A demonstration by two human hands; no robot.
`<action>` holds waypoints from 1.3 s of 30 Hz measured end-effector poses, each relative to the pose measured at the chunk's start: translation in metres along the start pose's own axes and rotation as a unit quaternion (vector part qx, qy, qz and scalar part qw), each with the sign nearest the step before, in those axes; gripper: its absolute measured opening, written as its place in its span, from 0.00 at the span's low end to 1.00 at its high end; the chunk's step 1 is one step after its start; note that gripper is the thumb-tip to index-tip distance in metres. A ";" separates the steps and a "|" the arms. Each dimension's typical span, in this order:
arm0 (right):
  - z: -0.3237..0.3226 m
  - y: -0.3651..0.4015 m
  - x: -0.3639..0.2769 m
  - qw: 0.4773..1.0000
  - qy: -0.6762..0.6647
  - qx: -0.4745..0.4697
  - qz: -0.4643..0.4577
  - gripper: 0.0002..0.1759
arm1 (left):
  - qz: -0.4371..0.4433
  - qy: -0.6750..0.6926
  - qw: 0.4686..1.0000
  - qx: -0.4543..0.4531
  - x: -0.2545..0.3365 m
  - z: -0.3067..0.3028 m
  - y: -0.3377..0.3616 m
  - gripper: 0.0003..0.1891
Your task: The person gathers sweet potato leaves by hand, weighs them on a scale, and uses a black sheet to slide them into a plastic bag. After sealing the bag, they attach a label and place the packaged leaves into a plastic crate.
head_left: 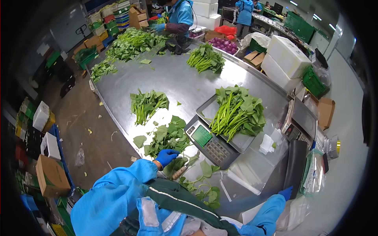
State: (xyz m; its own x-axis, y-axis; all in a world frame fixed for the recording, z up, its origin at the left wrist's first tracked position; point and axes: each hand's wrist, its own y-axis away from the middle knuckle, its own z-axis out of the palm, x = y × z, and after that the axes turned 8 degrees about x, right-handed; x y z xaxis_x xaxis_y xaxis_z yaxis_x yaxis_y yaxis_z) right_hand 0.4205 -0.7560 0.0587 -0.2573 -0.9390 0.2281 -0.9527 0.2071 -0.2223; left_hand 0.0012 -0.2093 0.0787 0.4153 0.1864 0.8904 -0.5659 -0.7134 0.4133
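My left hand (167, 157), in a blue glove, is closed beside loose leafy greens (170, 135); what its fingers hold, if anything, is too small to name. Just below it a knife with a wooden handle (180, 172) lies among leaves. My right hand (286, 192), also gloved in blue, shows only in part at the table's near right edge, by a black object (295, 163); its fingers cannot be made out. Between the hands is a scale (212, 147) with a lit green display, bearing a large bunch of greens (240, 112) on its pan.
Clear plastic bags (252, 169) lie right of the scale on the metal table (118, 84). Smaller bunches (147, 105) (205, 58) and a leafy heap (134, 43) lie farther off. A co-worker (180, 17) stands at the far edge. A second scale (299, 118) is at right.
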 end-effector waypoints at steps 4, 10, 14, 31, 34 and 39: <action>0.008 -0.022 0.026 0.989 -0.013 0.122 -0.076 0.27 | -0.004 0.016 1.000 0.020 -0.015 0.017 0.005 0.12; -0.112 -0.025 0.029 0.966 -0.173 0.193 -0.013 0.25 | 0.043 -0.021 0.999 -0.001 -0.020 0.028 0.004 0.12; -0.131 0.003 0.041 0.881 -0.435 0.185 0.031 0.26 | 0.048 -0.066 0.996 -0.021 -0.010 0.038 -0.001 0.12; -0.200 0.196 -0.092 0.717 -0.684 -0.101 0.089 0.18 | 0.201 0.137 0.970 0.017 0.146 0.017 -0.091 0.16; -0.223 0.181 -0.179 0.646 -0.732 -0.214 0.024 0.21 | 0.239 0.153 0.959 -0.016 0.175 0.053 -0.126 0.27; -0.218 0.166 -0.312 0.588 -0.746 -0.312 -0.011 0.30 | 0.137 0.050 0.987 -0.071 0.191 0.112 -0.187 0.47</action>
State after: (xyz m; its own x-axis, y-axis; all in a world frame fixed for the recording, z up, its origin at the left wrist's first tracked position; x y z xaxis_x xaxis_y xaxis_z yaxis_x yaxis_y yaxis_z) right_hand 0.3077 -0.3686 0.1577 -0.2600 -0.0409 -0.9647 -0.9466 -0.1864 0.2631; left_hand 0.2664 -0.1160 0.1501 0.1653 0.0710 0.9837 -0.7440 -0.6457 0.1716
